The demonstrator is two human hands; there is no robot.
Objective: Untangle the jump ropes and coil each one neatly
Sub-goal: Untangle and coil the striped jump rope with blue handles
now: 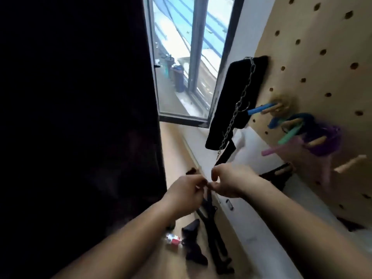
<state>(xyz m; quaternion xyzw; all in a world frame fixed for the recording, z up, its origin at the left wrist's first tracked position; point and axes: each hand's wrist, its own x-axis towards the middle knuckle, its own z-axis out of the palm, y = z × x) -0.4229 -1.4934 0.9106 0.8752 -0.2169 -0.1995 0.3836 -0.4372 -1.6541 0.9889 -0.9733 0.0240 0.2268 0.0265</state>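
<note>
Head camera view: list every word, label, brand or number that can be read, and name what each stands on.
No text in this view can be read.
On the small red-and-white object on the floor: its band may be a label, too blurred to read.
On the pegboard, the black pad and its chain: no print shows.
On the black rope that the left hand and right hand pinch: no print shows.

pegboard right, dark curtain left
</note>
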